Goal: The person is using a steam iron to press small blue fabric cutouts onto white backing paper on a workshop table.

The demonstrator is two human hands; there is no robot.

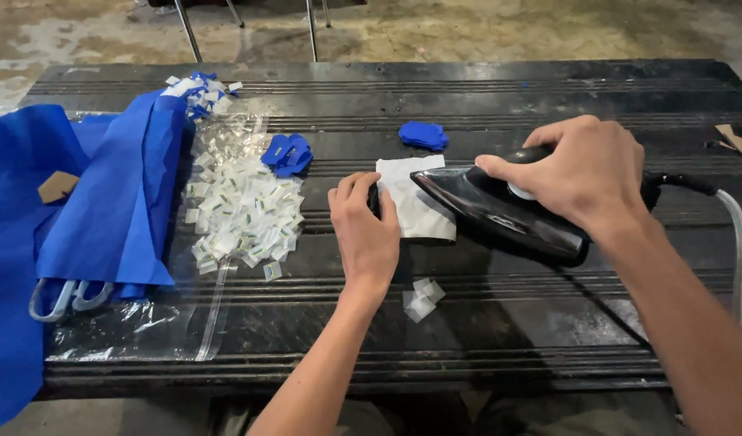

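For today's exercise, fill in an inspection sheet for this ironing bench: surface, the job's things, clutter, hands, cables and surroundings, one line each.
Surface: dark, worn, ridged worktable, scuffed and stained.
Job's things: black electric iron, its tip on a white rectangular cloth piece.
Clutter: heap of small white labels on a clear plastic sheet; folded blue fabric pieces; large blue fabric; loose white scraps.
Hands: left hand presses flat at the cloth's left edge; right hand grips the iron's handle.
Cables: pale hose-like cord runs from the iron's rear.
Surroundings: stained concrete floor, metal legs.
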